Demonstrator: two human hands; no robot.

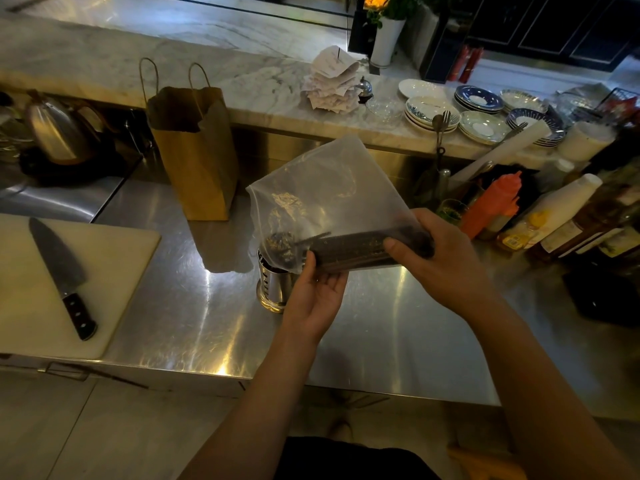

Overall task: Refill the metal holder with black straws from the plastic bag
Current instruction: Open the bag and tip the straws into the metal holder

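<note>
Straws (353, 249) in bag (329, 188); holder (275, 289) beneath.

Both hands — left hand (317, 292), right hand (438, 258) — hold the plastic bag (329, 199) of black straws (349, 249) above the metal holder (275, 289).

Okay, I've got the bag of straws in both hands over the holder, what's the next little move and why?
Probably tip the right hand end up so the black straws slide toward the bag's lower left corner. The plastic bag lies nearly level, the straws are still bundled inside it, and the left hand holds that corner right above the metal holder.
</note>
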